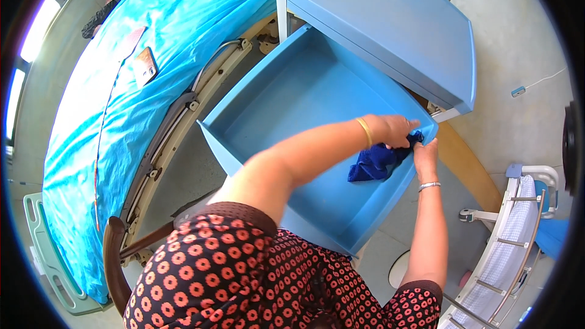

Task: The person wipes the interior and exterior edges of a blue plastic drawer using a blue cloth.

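A pale blue drawer is pulled out in front of me, tilted at an angle to its cabinet. My left hand reaches across it to the inner right corner. Bunched under that hand is a dark blue cloth, its loose end hanging against the drawer's floor; the left fingers are closed on it, one stretched toward the rim. On the drawer's right wall, my right hand is closed round the rim, close to the cloth's upper end. Its fingertips are partly hidden.
The blue cabinet stands just beyond the drawer. At left is a bed with a shiny blue cover, bearing a phone and a long thin stick. A wooden chair is at lower left, a railed bed at right.
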A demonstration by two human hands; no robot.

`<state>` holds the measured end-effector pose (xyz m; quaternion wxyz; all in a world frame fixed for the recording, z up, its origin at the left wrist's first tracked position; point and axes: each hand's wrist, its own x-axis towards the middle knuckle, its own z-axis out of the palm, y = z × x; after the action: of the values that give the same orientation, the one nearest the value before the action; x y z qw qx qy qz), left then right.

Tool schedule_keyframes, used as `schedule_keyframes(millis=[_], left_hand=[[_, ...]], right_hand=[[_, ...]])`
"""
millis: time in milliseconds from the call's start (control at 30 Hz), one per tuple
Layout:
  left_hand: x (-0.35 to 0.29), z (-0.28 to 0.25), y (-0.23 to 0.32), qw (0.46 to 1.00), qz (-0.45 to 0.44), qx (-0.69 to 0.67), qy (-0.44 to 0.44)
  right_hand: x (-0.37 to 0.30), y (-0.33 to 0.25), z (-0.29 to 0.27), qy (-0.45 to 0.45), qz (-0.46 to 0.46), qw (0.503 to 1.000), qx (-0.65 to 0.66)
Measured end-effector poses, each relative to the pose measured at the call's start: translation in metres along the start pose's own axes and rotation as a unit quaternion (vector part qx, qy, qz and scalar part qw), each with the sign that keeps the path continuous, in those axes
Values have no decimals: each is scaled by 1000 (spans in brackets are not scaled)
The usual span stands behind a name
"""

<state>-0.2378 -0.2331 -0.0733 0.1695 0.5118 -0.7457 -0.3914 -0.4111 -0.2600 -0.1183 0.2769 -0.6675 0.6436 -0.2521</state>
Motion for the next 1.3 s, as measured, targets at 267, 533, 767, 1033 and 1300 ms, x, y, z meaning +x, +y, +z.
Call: schedule_keyframes(millis=[267,533,767,1033,1300], left_hand=[[-181,-128,-103,881,-267,310,237],[-229,-109,-124,909,-313,179,209],[-218,-76,-86,931,-297,53,205],[-181,-61,-80,940,-272,104,181],[-191,-68,-73,933,-300,110,165]], right_hand=[[-17,-35,-7,-15,56,998,3],[-22,-13,-15,-34,71,997,28],[-15,18,-72,-26,105,994,26],[-21,86,-83,45,139,987,-61],[-57,-60,-37,18,-135,859,-493]])
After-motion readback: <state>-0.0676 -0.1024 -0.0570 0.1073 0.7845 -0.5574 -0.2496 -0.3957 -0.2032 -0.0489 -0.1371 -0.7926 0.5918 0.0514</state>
